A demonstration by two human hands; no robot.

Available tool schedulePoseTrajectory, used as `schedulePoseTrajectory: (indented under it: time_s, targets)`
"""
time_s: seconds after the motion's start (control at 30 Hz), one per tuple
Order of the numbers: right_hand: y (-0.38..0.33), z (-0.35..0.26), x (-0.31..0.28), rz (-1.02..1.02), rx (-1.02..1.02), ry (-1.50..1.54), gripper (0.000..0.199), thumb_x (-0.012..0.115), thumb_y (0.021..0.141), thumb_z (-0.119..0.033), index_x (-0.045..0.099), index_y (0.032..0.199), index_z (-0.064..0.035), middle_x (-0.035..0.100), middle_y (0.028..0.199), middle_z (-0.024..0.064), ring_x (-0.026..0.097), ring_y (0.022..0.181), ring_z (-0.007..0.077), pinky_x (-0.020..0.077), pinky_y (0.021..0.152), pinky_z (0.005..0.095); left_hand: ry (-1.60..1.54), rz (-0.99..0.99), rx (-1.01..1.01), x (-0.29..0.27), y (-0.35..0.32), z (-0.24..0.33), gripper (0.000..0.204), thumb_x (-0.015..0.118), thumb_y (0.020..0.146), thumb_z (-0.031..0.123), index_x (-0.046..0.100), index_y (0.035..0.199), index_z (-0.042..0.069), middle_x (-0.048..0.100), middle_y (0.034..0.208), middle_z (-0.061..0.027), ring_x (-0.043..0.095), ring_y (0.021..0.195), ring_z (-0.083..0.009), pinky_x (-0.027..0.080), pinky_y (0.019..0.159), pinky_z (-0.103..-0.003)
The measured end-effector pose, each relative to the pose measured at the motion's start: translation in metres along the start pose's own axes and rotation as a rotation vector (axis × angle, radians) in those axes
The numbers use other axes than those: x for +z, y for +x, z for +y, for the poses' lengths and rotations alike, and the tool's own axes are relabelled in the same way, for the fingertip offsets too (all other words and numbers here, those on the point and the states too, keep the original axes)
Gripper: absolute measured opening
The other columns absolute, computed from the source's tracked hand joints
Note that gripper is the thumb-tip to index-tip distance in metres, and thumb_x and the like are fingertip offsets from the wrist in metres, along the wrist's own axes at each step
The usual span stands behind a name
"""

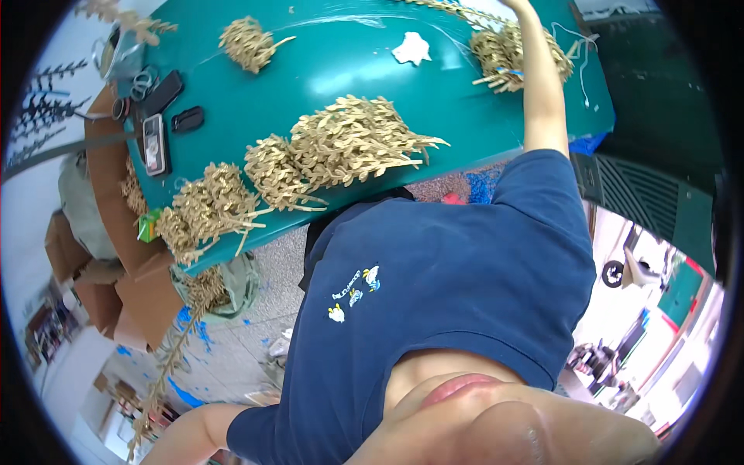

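My right arm stretches over the green table [457, 116] to its far right, where my right hand [514, 4] is cut by the top edge, its fingers mostly out of view. Close to it lie a long gold leafy stem [446, 6] and a bundle of gold artificial leaf stems [504, 54] with a bit of blue on it. My left forearm [190, 434] leaves the picture at the lower left, so my left hand is hidden. Near that forearm hangs a long gold leaf sprig [167, 372]. Along the table's near edge lie several gold stem bundles [349, 139].
A smaller gold bundle [249, 45] and a white crumpled piece [411, 48] lie farther back. Phones [155, 145], a black case [187, 119] and scissors [142, 83] rest at the left. Cardboard boxes [116, 209] stand beside the table; a white cable [583, 74] lies at right.
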State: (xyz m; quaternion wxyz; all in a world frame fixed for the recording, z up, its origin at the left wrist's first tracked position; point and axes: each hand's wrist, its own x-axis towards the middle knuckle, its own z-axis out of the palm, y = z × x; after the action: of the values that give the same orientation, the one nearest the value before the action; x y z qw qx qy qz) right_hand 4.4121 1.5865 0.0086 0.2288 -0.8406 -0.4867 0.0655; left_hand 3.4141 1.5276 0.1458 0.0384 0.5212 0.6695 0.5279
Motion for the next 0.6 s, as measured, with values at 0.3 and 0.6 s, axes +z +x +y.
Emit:
schedulePoseTrajectory:
  time_s: [0.3,0.6]
  targets:
    - [-0.187,-0.022,0.033,0.327,-0.379,-0.469,0.014,0.058,0.077,-0.017,0.065,0.089,-0.0174,0.065,0.081,0.003,0.063,0.074,0.025,0.0469,0.062,0.0405,-0.05,-0.14,-0.009,0.048,-0.016,0.025,0.006,0.051,0.082,0.011,0.053,0.084,0.005,0.056,0.075,-0.0048,0.055,0.069,-0.0166,0.045,0.067,-0.031]
    - [-0.168,-0.073,0.02,-0.46,-0.281,0.25,0.021,0.062,0.081,-0.024,0.067,0.093,-0.0065,0.065,0.069,0.0079,0.06,0.056,0.0143,0.0468,0.056,0.0296,-0.037,-0.15,-0.024,0.039,-0.017,0.034,0.008,0.051,0.082,0.011,0.053,0.087,0.005,0.057,0.076,-0.0047,0.056,0.07,-0.0171,0.045,0.068,-0.031]
